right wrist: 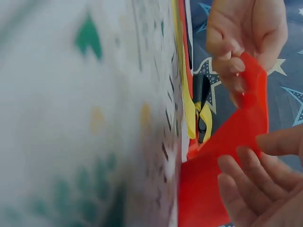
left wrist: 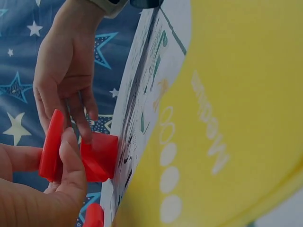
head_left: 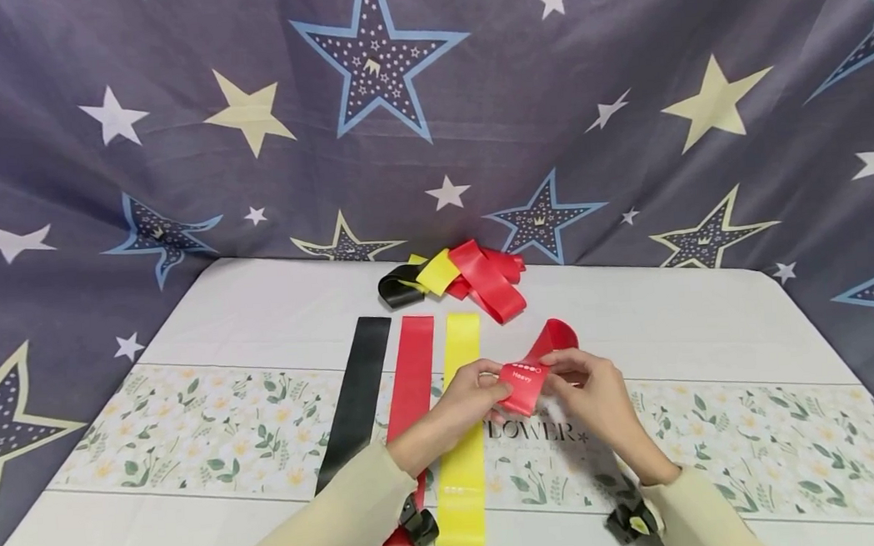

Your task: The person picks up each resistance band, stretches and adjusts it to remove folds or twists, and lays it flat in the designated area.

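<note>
A red resistance band (head_left: 522,389) with "Heavy" printed in white is held above the table, a loop of it trailing back to the right. My left hand (head_left: 469,396) pinches its printed end, thumb on top. At the right edge of that end, the thumb and index finger of my right hand (head_left: 592,384) grip the band, while its other fingers (right wrist: 232,191) lie loosely against the red strip. Beneath the left arm, a yellow band (head_left: 464,447), another red band (head_left: 411,375) and a black band (head_left: 354,395) lie flat side by side.
Behind the flat bands is a loose pile of red bands (head_left: 486,282), a yellow band (head_left: 439,271) and a black band (head_left: 400,286). A flowered strip (head_left: 251,426) crosses the white table (head_left: 695,316). A star-patterned cloth (head_left: 507,68) hangs at the back.
</note>
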{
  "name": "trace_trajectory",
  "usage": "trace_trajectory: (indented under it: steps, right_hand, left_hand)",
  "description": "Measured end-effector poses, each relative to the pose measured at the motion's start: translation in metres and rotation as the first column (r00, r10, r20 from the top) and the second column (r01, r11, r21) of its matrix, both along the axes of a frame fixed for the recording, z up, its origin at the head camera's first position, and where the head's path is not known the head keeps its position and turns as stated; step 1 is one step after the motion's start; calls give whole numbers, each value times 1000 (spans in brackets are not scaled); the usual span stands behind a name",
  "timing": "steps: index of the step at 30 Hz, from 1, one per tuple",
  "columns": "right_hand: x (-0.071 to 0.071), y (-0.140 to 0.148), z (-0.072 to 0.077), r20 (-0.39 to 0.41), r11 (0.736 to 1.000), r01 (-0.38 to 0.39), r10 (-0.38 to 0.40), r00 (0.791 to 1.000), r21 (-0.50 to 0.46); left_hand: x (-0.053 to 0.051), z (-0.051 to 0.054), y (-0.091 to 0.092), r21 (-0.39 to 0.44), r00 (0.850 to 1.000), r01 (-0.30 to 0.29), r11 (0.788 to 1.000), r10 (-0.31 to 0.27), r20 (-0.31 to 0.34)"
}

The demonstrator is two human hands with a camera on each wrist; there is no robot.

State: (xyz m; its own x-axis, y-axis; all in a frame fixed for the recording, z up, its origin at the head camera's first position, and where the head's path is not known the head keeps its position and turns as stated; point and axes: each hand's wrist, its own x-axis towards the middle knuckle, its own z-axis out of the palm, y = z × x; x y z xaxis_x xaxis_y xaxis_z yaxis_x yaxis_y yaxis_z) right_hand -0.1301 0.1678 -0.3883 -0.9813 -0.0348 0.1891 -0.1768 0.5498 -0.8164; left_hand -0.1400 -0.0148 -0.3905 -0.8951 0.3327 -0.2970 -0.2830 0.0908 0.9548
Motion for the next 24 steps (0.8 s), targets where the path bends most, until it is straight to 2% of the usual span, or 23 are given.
trace_trajectory:
  steps: [2,3,4,6,8,11,13,16,21,24]
  right_hand:
    - [2,1,0,128,993,14,1,992,-119]
    - [3,2,0,195,981,25,13,981,-193]
    - [4,3,0,258,965,40,30,966,-261]
    - [5,5,-1,378,926,71,81,922,-372]
    - [6,8,-4,448,898,67,152,881,-435]
    - [7,12,-9,507,857,56,249,825,-512]
    - [7,13,-12,526,835,54,293,799,-547]
    - [9,13,-14,540,809,56,337,771,-585]
    - [11,11,-17,553,783,49,392,736,-621]
    - [12,9,-19,551,744,72,423,720,-665]
  left_hand:
    - [0,0,1,-19,1000,-11,1000,11,3]
    - [-1,0,2,-31,1000,-15,999,15,3]
    - [-1,0,2,-43,1000,-18,999,18,2]
    - [-1,0,3,-62,1000,-19,998,19,1]
    - [-1,0,3,-68,1000,-18,998,18,0]
    - [0,0,3,-71,1000,-11,997,11,-7]
    - [1,0,3,-70,1000,-8,997,7,-10]
    - [2,1,3,-82,1000,-4,997,4,-5]
    - [6,3,3,-98,1000,-3,995,3,1]
    - [9,4,4,-106,1000,6,994,-6,-1]
